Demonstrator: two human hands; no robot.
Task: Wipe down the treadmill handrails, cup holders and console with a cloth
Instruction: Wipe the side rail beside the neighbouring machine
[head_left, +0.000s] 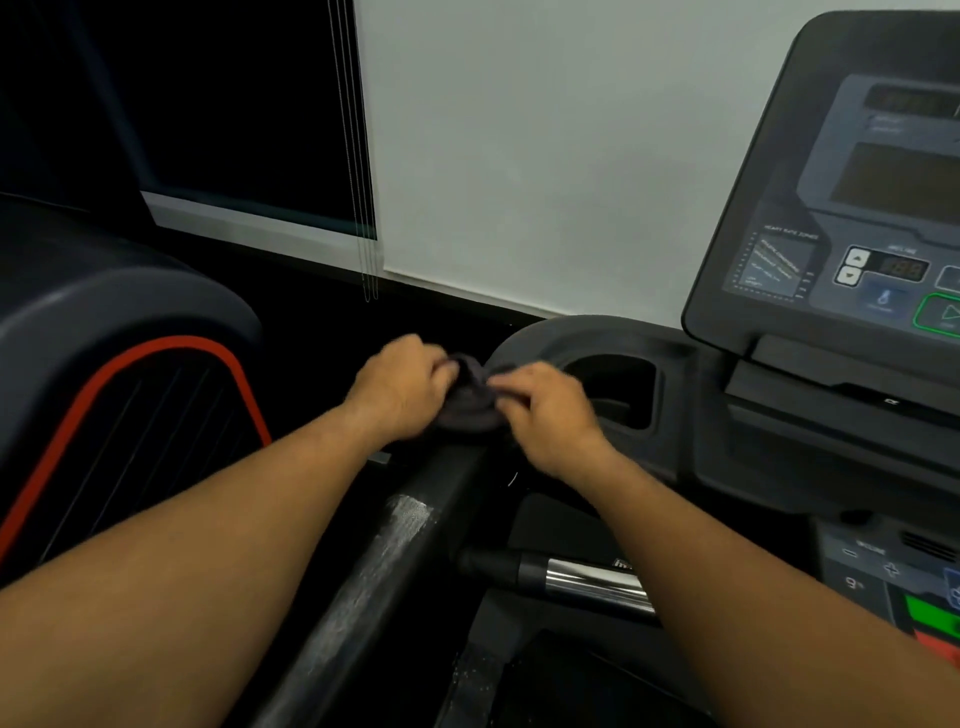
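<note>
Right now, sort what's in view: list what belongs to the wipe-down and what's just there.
Part of the job:
dark grey cloth, bunched between left hand and right hand
black left handrail
dark recessed cup holder
grey console panel

Just there:
neighbouring machine's red-trimmed grey shroud
dark window
white blind cords

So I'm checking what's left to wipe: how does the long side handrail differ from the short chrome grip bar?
The side handrail is matte dark and streaked with whitish residue; the chrome grip bar is shiny metal with a black end and looks clean. The handrail runs up towards the cloth held by both hands; the grip lies crosswise below the right hand. Neither is being wiped now.
</note>
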